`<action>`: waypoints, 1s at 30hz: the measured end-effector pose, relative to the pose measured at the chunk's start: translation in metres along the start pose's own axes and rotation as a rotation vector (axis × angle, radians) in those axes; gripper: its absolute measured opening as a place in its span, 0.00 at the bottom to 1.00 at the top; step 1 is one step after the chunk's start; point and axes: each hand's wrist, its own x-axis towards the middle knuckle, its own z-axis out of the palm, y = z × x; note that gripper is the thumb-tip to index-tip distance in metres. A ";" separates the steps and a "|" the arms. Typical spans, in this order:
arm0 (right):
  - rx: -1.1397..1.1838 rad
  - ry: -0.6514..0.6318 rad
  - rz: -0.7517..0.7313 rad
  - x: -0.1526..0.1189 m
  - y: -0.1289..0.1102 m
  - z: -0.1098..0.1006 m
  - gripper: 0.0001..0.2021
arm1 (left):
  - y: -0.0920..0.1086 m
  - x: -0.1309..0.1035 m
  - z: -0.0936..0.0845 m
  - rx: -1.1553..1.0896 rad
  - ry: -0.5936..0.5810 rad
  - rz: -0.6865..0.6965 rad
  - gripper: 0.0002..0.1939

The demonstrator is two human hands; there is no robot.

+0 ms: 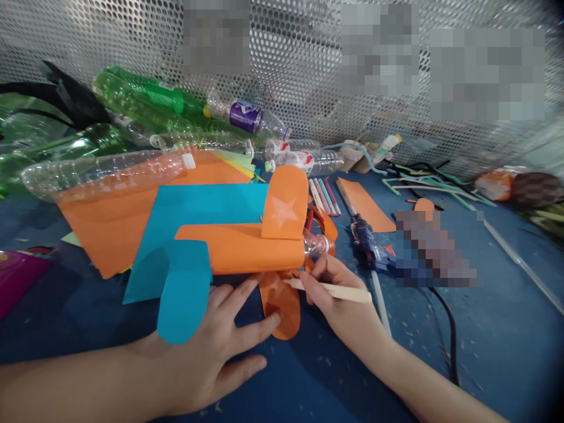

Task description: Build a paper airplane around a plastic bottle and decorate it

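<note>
A paper-covered bottle craft (247, 249) lies before me: an orange tube with rounded flaps and a clear bottle neck (315, 244) at its right end. The upper orange flap (275, 220) bears a pale star. My right hand (348, 308) pinches a white marker pen (341, 291), its tip against the lower orange flap (284, 320). My left hand (229, 329) is spread, with fingertips on or beside that flap and partly under a blue rounded flap (183, 299), which hides some of the hand. Faint pale marks show on the lower flap near the tip.
Blue (145, 235) and orange paper sheets (92, 229) lie behind the craft. Plastic bottles (118, 170) line the mesh wall (286, 64). To the right are several coloured pens (326, 197), a dark blue glue gun (370, 244) with a black cable (452, 335), and thin strips (432, 185).
</note>
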 end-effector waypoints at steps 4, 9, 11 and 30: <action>-0.009 -0.007 -0.010 0.000 0.000 0.000 0.13 | 0.001 0.000 0.002 -0.003 0.030 -0.011 0.25; -0.014 0.012 -0.001 0.000 0.000 0.001 0.13 | 0.001 0.000 0.003 -0.008 0.023 -0.012 0.25; -0.012 0.012 -0.002 0.001 -0.001 0.000 0.13 | 0.001 0.001 0.002 0.000 0.014 -0.014 0.25; -0.084 0.029 0.011 0.000 -0.003 -0.001 0.13 | 0.000 -0.001 0.003 -0.013 -0.014 0.000 0.25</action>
